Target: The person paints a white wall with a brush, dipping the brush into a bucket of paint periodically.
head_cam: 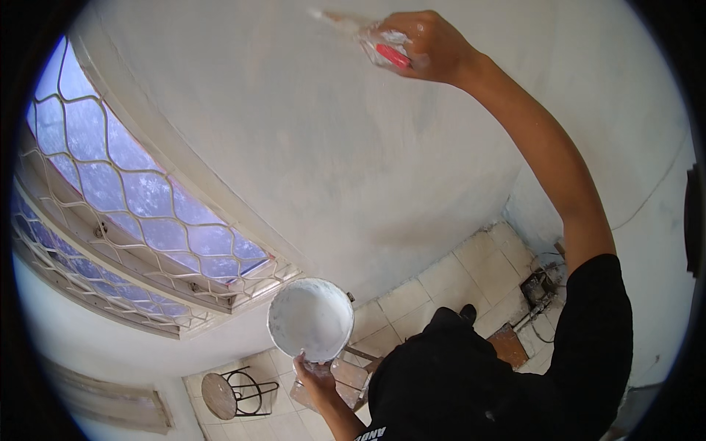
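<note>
My right hand (pixel 436 47) is raised against the upper part of a pale wall (pixel 309 143) and grips a paintbrush with a red handle (pixel 392 56). The brush head is blurred and points left, at or close to the wall; I cannot tell if it touches. White smears coat the fingers. Lower down, my left hand (pixel 317 376) holds a round bucket (pixel 274 336) by its near rim, thumb over the edge. White paint (pixel 325 325) lies inside the bucket, whose inner wall is streaked. The wall surface looks patchy, grey and white.
To the left is a window with a wavy metal grille (pixel 118 171). A round stool (pixel 219 396) and a paint-spotted wooden seat or bench (pixel 350 380) stand on the tiled floor (pixel 441 281). Cables and a dark object (pixel 538 289) lie by the right corner, near a brown board (pixel 508 347).
</note>
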A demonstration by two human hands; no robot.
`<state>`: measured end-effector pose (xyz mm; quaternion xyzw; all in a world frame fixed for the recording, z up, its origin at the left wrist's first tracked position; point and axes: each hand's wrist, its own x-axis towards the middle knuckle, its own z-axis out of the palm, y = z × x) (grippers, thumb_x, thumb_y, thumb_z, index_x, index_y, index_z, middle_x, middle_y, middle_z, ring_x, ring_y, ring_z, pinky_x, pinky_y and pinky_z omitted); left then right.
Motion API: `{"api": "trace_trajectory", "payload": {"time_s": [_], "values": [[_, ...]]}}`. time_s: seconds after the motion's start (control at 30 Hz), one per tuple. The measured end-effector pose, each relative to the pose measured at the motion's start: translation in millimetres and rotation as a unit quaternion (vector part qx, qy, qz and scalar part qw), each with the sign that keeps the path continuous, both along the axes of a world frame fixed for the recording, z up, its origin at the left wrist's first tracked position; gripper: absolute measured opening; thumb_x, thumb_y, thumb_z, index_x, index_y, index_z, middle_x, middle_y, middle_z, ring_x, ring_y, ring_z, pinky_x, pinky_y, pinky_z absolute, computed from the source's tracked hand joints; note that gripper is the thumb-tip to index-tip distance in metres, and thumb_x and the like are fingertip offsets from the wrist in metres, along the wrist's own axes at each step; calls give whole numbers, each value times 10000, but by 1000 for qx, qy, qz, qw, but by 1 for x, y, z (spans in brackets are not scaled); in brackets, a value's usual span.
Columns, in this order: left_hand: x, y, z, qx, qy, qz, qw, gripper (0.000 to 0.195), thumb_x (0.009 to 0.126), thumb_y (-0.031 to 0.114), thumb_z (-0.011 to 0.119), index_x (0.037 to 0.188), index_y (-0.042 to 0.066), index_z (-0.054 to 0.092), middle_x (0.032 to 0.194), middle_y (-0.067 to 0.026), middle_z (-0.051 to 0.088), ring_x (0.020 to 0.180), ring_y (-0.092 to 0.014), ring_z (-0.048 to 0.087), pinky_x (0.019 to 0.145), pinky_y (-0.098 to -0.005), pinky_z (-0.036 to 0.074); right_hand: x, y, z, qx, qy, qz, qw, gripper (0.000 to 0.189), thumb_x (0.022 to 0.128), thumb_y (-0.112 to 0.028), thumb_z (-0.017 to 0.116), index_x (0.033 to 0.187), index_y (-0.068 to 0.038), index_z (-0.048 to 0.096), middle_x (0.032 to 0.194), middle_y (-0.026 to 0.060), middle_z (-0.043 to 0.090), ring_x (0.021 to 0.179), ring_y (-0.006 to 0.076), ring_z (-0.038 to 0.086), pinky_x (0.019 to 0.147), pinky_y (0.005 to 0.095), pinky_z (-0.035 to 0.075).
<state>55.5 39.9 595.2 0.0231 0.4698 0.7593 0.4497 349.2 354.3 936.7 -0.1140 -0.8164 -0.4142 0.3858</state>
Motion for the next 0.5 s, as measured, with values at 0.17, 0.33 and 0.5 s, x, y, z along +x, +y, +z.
{"api": "trace_trajectory", "payload": {"time_s": [0.17,0.33,0.5], "values": [[6,-10,2,3,13,9,1000,525,737,293,497,1192,62,372,1162,-108,414,1051,-268,442,771,-442,437,-39,7,-76,23,-25,35,999,176,645,-77,598,815,-31,592,667,52,509,571,174,531,485,274,458],[-2,-19,-5,6,4,18,1000,587,721,303,515,1217,44,338,1190,-127,387,1062,-299,436,776,-470,436,-59,-19,-206,-72,-169,-4,983,253,678,-273,559,760,-34,557,659,62,516,637,175,538,502,285,470],[-5,-15,-6,-1,8,33,999,498,725,282,506,1147,35,411,1114,-115,480,978,-272,509,708,-425,462,-45,-11,-202,-287,-243,57,925,161,701,-112,549,856,-118,593,734,62,560,665,199,574,547,319,477]]}}
